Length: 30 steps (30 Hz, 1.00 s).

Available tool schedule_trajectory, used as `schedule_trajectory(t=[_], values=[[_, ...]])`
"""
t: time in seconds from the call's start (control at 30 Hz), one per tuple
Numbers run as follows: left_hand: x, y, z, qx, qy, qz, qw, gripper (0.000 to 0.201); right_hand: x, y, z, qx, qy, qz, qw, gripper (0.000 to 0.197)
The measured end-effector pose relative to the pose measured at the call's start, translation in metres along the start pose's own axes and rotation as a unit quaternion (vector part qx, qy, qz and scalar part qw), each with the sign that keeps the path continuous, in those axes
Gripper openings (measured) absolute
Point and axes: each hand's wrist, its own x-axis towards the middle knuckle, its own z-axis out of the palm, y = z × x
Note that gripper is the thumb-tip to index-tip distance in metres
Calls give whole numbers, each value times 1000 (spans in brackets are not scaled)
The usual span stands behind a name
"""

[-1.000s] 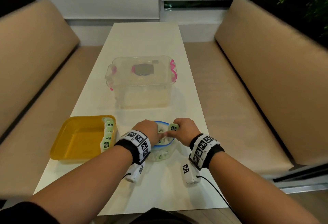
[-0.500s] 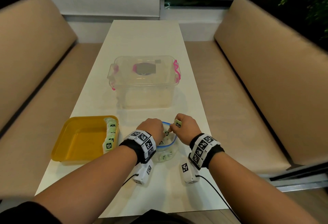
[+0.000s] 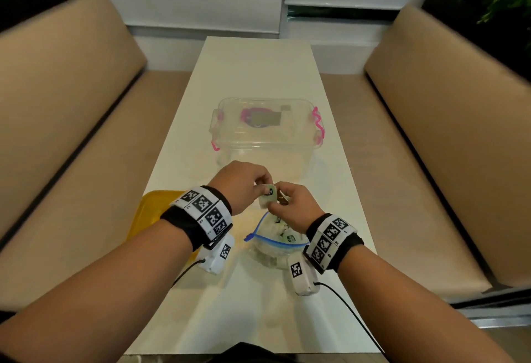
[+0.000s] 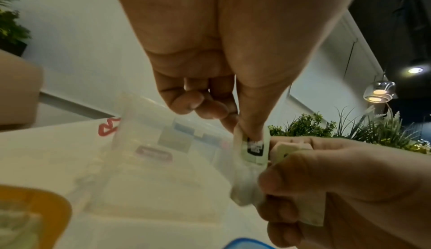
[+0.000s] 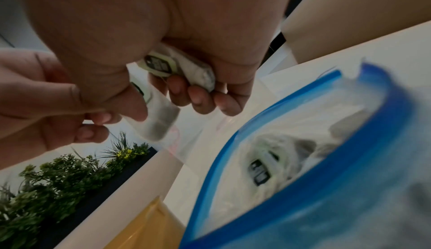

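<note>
The left hand (image 3: 244, 184) is pinching a sachet (image 3: 267, 194) by its top with its fingers (image 4: 251, 120), just above the open zip bag (image 3: 275, 243) and short of the clear box (image 3: 267, 132), mid-tabletop (image 3: 258, 75). The right hand (image 3: 293, 207) is curling round a second sachet (image 5: 182, 70) and seemingly nipping the first. The black label (image 4: 254, 147) is staying unreadable.

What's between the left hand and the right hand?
A small white packet, pinched by both the left hand and the right hand. It shows in the head view and, most clearly, the left wrist view.

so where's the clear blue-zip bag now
Head view: the bag sits open on the white table, right of the yellow tray, below left hand and right hand.
</note>
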Motion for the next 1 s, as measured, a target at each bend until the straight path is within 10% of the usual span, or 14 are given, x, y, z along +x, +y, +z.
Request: schedule_trajectory(t=[0.47,0.7,1.0], values=[[-25,-83,-68,137,-26,-79,987,4,30,-44,71,-1,-12,60,998,17],[-17,-131,-43,186,-140,-160,959,10,39,-40,89,-16,-28,85,996,11],[-3,-141,-18,207,-109,-176,956,3,37,-37,93,-9,6,75,997,4]])
